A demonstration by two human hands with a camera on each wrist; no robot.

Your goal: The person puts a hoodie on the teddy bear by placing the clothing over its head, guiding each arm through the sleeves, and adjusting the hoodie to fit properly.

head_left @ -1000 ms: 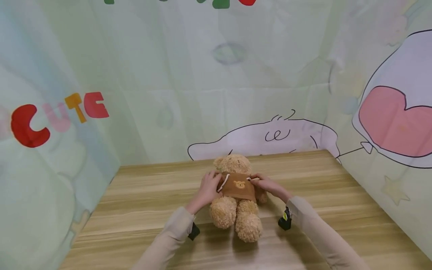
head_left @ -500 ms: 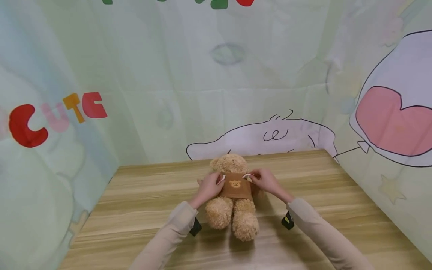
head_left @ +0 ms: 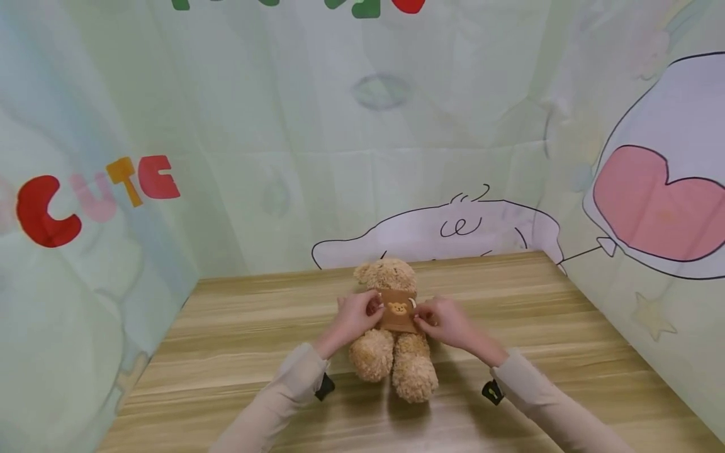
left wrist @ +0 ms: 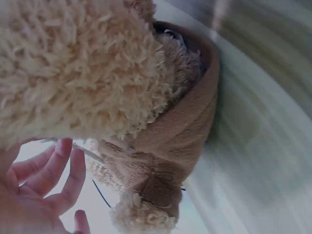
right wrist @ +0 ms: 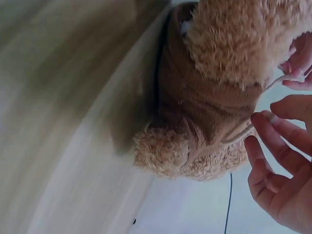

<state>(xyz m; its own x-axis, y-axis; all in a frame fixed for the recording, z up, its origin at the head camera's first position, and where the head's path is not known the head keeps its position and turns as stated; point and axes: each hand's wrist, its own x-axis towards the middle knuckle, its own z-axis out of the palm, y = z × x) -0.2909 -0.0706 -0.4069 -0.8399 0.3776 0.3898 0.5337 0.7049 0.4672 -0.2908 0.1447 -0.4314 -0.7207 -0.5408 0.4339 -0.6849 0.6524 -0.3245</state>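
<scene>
A fluffy light-brown teddy bear [head_left: 391, 274] lies on its back, feet toward me, in a brown hoodie [head_left: 399, 322] with a small bear face on its chest. My left hand [head_left: 355, 316] is at the chest's left side, pinching one pale drawstring [left wrist: 90, 155]. On the other side my right hand [head_left: 450, 322] pinches the end of the second drawstring [right wrist: 239, 134] between thumb and fingertips. That cord runs taut from the hoodie's neck in the right wrist view. The bear's arms are mostly hidden behind my hands.
The bear lies on a wood-grain table [head_left: 249, 327]. A printed cloth backdrop [head_left: 272, 126] with cartoon drawings and coloured letters rises behind the table and along both sides. Black wrist cameras [head_left: 493, 392] sit under both cuffs.
My left hand has taken hold of the left drawstring, which lay loose across the hoodie earlier. My right hand has first raised its drawstring, then drawn it down toward me.
</scene>
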